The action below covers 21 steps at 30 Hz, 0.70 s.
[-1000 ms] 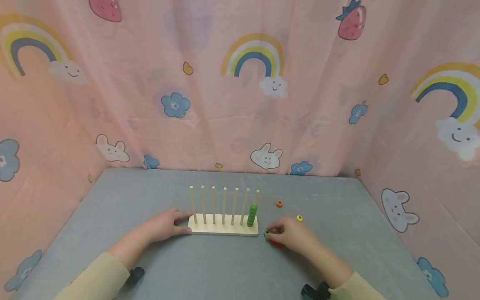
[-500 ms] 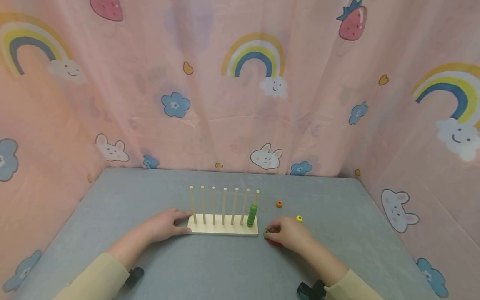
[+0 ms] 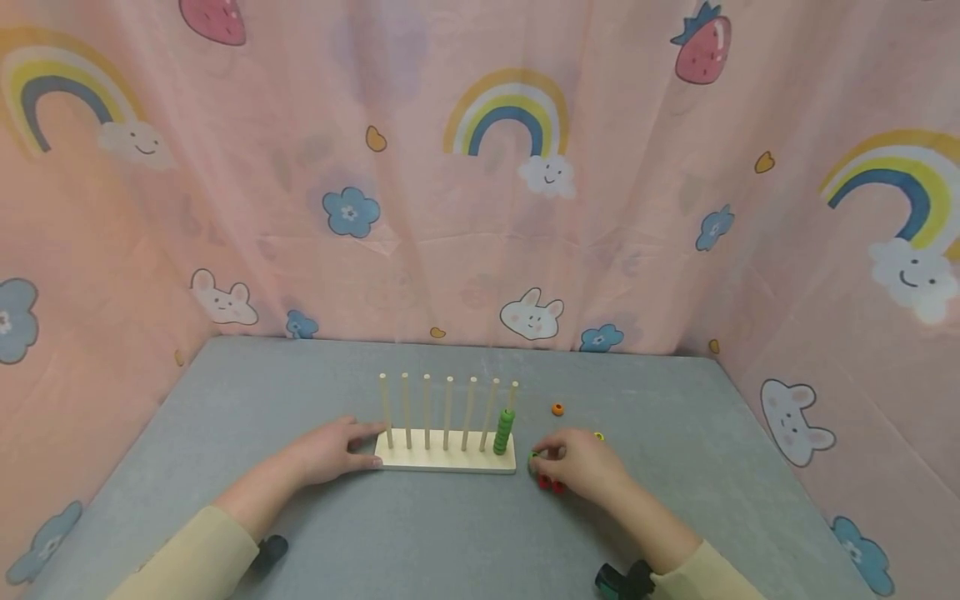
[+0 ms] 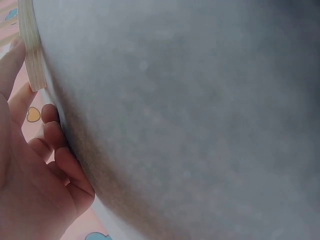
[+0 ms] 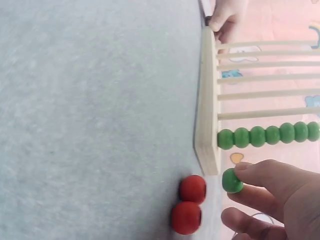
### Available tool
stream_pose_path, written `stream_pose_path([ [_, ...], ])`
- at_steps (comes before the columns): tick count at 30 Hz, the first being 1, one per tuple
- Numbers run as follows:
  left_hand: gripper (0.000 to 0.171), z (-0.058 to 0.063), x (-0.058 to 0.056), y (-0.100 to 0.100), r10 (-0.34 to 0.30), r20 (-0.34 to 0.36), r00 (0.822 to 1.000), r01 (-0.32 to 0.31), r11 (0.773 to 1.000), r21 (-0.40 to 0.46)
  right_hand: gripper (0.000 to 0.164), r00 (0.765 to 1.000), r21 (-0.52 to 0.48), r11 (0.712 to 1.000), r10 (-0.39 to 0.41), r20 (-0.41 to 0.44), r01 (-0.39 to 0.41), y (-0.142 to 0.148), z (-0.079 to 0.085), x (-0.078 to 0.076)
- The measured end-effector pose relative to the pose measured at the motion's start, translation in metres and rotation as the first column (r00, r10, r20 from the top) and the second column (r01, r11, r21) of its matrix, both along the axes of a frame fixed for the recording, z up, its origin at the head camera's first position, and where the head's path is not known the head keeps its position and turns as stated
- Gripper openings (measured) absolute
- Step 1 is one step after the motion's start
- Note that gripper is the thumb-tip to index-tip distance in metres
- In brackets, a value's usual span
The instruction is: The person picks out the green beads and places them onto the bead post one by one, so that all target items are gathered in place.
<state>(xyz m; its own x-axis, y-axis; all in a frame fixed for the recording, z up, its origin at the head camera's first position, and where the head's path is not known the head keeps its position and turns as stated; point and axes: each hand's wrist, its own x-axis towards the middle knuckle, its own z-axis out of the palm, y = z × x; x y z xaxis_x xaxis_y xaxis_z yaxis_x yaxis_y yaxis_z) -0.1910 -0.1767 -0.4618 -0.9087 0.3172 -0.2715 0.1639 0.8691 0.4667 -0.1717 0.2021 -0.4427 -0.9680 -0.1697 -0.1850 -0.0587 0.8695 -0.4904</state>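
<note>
A pale wooden peg stand (image 3: 435, 458) with a row of upright pegs rests on the grey table. Several green beads (image 3: 503, 433) are stacked on its rightmost peg; the other pegs are bare. My left hand (image 3: 326, 450) grips the stand's left end, thumb at the front and forefinger at the back corner. Just right of the stand, my right hand (image 3: 585, 465) pinches one green bead (image 5: 232, 181) between thumb and forefinger. Two red beads (image 5: 189, 204) lie side by side on the table below that hand, partly beneath it in the head view.
An orange bead (image 3: 557, 409) lies behind my right hand. A yellow bead (image 3: 599, 436) sits beyond the knuckles, mostly hidden by them. A pink patterned curtain (image 3: 420, 250) hangs along the table's back edge and at both sides.
My right hand has risen slightly with the pinched green bead, and both red beads now show below it. My left hand and the peg stand have stayed put.
</note>
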Motion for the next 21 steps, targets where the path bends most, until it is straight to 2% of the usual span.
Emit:
stream_pose_path([
  [11, 0.065, 0.001, -0.001, 0.002, 0.005, 0.004, 1.0, -0.005, 1.0, -0.002, 0.015, 0.992, -0.102, 0.994, -0.048, -0.121, 0.036, 0.0, 0.019, -0.001],
  [21, 0.066, -0.002, -0.001, 0.0, 0.003, 0.004, 1.0, -0.003, 1.0, -0.012, 0.018, 0.957, -0.233, 0.972, -0.081, -0.277, 0.015, -0.004, 0.041, -0.001],
])
